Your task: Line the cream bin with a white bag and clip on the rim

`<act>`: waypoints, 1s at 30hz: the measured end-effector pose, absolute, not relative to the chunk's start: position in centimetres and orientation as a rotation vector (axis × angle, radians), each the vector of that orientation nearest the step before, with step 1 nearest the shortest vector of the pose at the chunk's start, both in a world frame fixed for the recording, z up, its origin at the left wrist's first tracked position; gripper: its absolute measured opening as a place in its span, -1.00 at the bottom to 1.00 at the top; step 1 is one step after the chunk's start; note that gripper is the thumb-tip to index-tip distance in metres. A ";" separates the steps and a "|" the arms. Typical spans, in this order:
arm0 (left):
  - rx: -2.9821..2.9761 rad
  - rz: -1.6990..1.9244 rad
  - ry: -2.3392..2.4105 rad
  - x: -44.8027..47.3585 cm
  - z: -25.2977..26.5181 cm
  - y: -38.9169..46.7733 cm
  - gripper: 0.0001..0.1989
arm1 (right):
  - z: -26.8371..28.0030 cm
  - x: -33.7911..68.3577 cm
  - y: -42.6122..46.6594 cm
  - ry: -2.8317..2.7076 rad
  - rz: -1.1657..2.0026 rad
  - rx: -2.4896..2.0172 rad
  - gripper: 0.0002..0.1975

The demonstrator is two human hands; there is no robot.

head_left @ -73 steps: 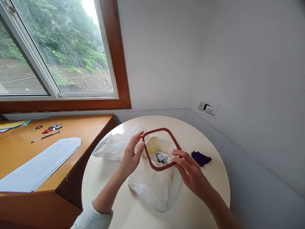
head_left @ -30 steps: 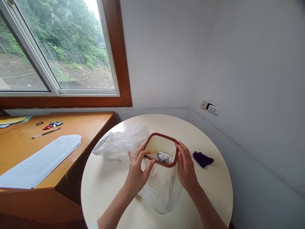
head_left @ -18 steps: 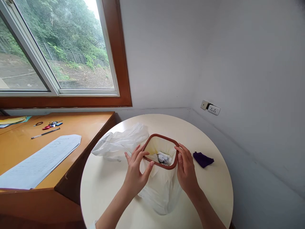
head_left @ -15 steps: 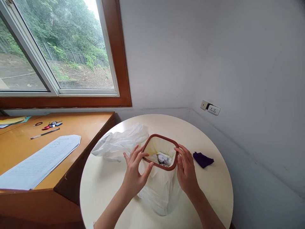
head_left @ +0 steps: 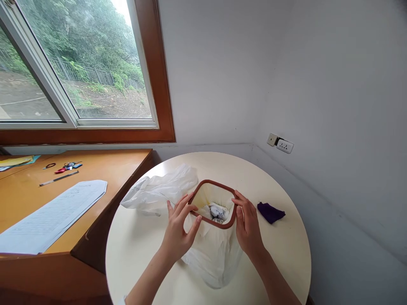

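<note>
A small trash bin with a brown rim (head_left: 219, 184) stands on the round table, with a translucent white bag (head_left: 218, 262) hanging down around its outside. Crumpled paper (head_left: 219, 211) lies inside it. My left hand (head_left: 178, 226) grips the rim's left side, its fingers over the edge and the thumb at the near side. On the right side, my right hand (head_left: 249, 226) holds the rim with fingertips over the edge and thumb against the outside. Beyond my left hand lies a loose white plastic bag (head_left: 162, 186). A dark purple cloth (head_left: 271, 212) rests right of my right hand.
The round cream table (head_left: 136, 250) stands near a wall with a power socket (head_left: 285, 146). At left, a wooden desk (head_left: 127, 163) bears written paper sheets (head_left: 57, 216), a pen (head_left: 59, 178) and keys (head_left: 68, 167). A window is above the desk.
Both hands stay on the bin's rim, with only a slight shift of the fingers. The whole view has moved very slightly; the other things lie as before.
</note>
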State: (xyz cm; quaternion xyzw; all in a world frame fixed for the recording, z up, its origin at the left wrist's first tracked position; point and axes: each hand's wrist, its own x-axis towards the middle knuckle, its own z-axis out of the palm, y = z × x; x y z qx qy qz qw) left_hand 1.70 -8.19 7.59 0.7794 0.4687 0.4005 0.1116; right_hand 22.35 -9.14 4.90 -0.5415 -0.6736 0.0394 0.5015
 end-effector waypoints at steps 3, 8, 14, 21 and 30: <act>2.348 1.187 1.387 1.5 7.9 -7.8 -0.93 | 4.6 22.4 -9.1 -1.614 0.111 -1.301 -0.76; 2.460 1.183 1.413 1.4 8.3 -7.2 -0.92 | 4.3 22.3 -8.8 -1.590 0.145 -1.261 -0.77; 2.547 1.216 1.440 1.5 8.4 -7.1 -0.91 | 3.7 22.1 -8.5 -1.525 0.197 -1.229 -0.76; 2.575 0.999 1.396 0.8 11.4 -6.7 -0.86 | 4.1 22.0 -8.7 -1.538 0.171 -1.263 -0.76; 2.670 0.615 1.175 4.0 12.6 -3.4 -0.41 | 7.3 22.1 -9.6 -1.727 0.042 -1.373 -0.83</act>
